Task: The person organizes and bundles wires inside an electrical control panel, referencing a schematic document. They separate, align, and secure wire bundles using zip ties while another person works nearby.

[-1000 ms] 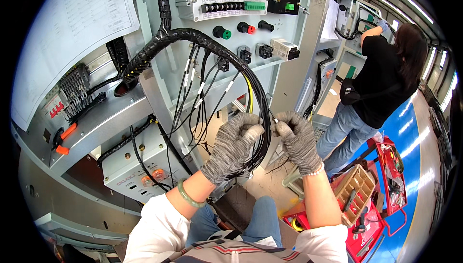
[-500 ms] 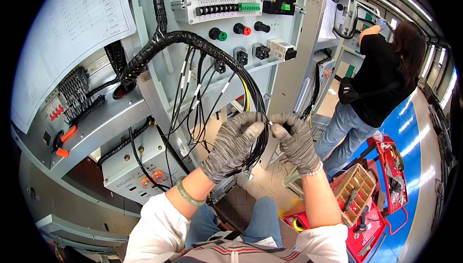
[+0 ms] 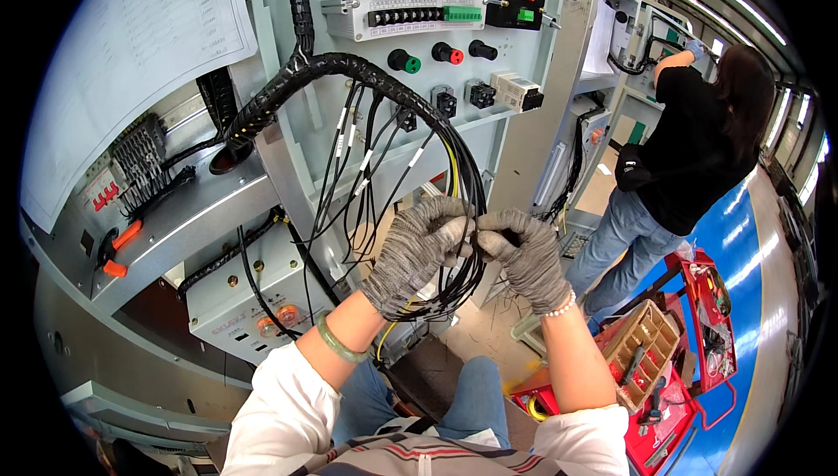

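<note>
Left hand (image 3: pixel 417 253) and right hand (image 3: pixel 524 253) both pinched shut on black wires (image 3: pixel 436 297) below panel (image 3: pixel 524 31) | I judge them light, limp, springy | grip near the ends.

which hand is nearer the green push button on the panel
Left. The left hand sits below the green push button, gripping the black wire bundle; the right hand is lower and further right.
</note>
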The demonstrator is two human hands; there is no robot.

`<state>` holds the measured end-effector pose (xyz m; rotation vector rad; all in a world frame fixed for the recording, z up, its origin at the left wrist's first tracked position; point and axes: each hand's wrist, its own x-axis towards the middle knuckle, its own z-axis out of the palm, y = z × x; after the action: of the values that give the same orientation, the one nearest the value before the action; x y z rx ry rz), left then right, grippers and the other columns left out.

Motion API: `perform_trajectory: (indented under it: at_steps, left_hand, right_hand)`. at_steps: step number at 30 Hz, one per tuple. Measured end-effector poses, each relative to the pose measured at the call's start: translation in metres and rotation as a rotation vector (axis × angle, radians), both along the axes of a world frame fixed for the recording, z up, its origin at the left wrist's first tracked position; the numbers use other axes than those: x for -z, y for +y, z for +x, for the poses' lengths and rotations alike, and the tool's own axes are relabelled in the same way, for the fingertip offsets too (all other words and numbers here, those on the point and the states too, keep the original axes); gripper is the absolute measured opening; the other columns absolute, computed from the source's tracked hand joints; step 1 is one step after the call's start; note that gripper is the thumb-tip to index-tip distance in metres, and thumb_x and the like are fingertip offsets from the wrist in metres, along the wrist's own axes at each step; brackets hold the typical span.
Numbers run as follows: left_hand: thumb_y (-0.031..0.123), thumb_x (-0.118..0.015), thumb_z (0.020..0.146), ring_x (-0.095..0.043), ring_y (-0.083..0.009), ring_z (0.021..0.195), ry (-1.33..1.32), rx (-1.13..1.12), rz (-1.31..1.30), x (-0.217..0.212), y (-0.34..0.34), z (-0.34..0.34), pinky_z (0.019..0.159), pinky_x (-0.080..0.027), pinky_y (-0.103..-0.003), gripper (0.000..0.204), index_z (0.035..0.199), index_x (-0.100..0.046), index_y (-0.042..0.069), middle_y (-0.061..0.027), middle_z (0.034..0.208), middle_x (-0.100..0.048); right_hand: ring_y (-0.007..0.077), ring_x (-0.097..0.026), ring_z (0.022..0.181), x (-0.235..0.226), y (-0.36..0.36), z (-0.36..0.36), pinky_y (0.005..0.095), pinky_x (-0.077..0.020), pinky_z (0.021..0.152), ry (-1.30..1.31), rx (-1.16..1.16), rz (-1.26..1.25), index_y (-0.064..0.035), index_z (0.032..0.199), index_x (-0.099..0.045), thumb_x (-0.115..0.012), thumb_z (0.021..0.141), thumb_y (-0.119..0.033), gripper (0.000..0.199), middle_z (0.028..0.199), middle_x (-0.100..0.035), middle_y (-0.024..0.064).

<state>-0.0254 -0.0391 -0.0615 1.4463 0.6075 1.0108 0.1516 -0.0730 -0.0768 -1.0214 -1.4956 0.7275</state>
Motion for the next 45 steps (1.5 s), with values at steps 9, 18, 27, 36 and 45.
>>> perform_trajectory:
  at_steps: [9,18,27,36,45]
  left_hand:
    - [0.018,-0.058,0.087,-0.057,-0.0114,0.078,0.194,-0.398,0.373,0.003,-0.007,0.001,0.070,-0.048,-0.025,0.020,0.099,-0.057,0.002,-0.0038,0.088,-0.060]
    - [0.018,-0.053,0.090,-0.054,-0.0098,0.070,-0.282,-0.494,0.292,-0.013,-0.025,-0.024,0.065,-0.048,-0.024,0.020,0.101,-0.054,0.001,-0.0058,0.087,-0.057]
    - [0.016,-0.062,0.083,-0.057,-0.0097,0.066,0.251,-0.678,0.722,-0.072,-0.022,-0.070,0.060,-0.046,-0.025,0.017,0.091,-0.066,0.002,-0.0037,0.074,-0.063]
    - [0.018,-0.058,0.084,-0.053,-0.0094,0.054,0.056,-0.433,0.287,-0.031,-0.044,-0.079,0.045,-0.041,-0.020,0.029,0.109,-0.059,0.002,-0.0077,0.077,-0.061]
    - [0.012,-0.061,0.083,-0.054,-0.0073,0.055,-0.035,-0.463,0.185,0.007,-0.101,-0.130,0.047,-0.042,-0.020,0.021,0.100,-0.061,0.000,-0.0072,0.075,-0.063]
  right_hand:
    - [0.0138,-0.058,0.072,-0.004,0.002,-0.007,0.0264,-0.0475,0.066,-0.159,0.027,0.213,-0.0025,0.097,-0.064,-0.066,0.078,-0.012,0.021,0.080,-0.062,0.0082]
    - [0.0096,-0.054,0.067,0.000,0.008,-0.030,0.0254,-0.0470,0.061,-0.024,0.154,0.049,0.0008,0.088,-0.063,-0.071,0.074,-0.015,0.023,0.074,-0.059,0.0039]
    - [0.0080,-0.050,0.060,0.003,0.017,-0.023,0.0245,-0.0440,0.056,-0.068,0.278,0.111,-0.0005,0.083,-0.063,-0.068,0.076,-0.014,0.016,0.066,-0.057,0.0019]
    - [0.0106,-0.055,0.063,-0.006,0.013,-0.022,0.0251,-0.0469,0.059,-0.107,0.344,0.199,0.0003,0.090,-0.062,-0.067,0.078,-0.017,0.022,0.073,-0.061,0.0058]
    - [0.0303,-0.057,0.086,-0.035,0.021,-0.033,0.0387,-0.0467,0.077,-0.397,0.480,0.532,-0.0018,0.107,-0.057,-0.067,0.074,-0.025,0.042,0.095,-0.058,0.0172]
